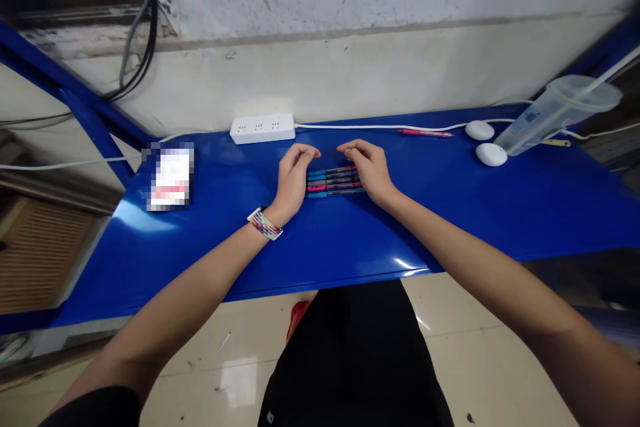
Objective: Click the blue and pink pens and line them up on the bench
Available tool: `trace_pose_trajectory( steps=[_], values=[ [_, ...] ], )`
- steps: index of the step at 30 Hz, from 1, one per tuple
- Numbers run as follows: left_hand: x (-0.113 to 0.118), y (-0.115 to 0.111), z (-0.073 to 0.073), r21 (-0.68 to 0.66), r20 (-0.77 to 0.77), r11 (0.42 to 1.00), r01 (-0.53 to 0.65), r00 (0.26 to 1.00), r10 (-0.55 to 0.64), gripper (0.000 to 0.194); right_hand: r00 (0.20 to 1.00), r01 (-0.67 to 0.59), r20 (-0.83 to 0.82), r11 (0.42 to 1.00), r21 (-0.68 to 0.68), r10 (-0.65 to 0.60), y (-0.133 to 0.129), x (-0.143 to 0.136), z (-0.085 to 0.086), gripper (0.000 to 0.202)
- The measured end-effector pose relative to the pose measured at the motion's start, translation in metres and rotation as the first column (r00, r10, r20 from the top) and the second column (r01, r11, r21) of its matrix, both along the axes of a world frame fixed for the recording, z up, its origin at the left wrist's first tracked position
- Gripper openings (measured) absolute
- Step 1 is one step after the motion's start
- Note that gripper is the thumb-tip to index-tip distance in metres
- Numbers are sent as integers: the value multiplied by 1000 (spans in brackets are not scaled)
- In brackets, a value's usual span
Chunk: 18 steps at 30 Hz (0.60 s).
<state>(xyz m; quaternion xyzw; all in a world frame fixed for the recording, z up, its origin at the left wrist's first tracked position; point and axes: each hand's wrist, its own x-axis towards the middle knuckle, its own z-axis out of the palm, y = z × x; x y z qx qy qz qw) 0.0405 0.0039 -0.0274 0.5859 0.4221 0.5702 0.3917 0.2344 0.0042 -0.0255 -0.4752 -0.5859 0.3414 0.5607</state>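
Note:
Several pens (pixel 333 181) lie side by side in a row on the blue table (pixel 320 247), with blue, pink and dark parts showing. My left hand (pixel 295 173) stands on its edge at their left ends, fingers bent inward and not wrapped around any pen. Opposite it, my right hand (pixel 371 170) is at the right ends and partly covers them. Its fingers also curve inward, with the thumb near the pens. A gap separates the fingertips of both hands. Whether either palm presses on the pen ends cannot be made out.
Behind the hands is a white power strip (pixel 263 128) with its cable along the wall. A red pen (pixel 426 133) lies by that cable. Two white rounded objects (pixel 491 154) and a clear plastic cup (pixel 545 117) are at right. A blurred-out item (pixel 170 177) is at left.

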Motion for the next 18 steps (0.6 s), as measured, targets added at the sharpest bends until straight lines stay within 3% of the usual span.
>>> trace_pose_trajectory(
  steps=[12,15,18],
  values=[
    [0,2,-4,-15,51,997,80,996,-79,27,997,-24,71,1000,-2,24,0,0,-3,21],
    [-1,3,-5,-21,39,996,84,996,-83,28,991,-17,132,1000,6,16,-2,0,-1,22],
    [-2,5,-6,-24,28,996,90,996,-90,27,964,-42,267,994,97,14,-6,3,5,19]
  ],
)
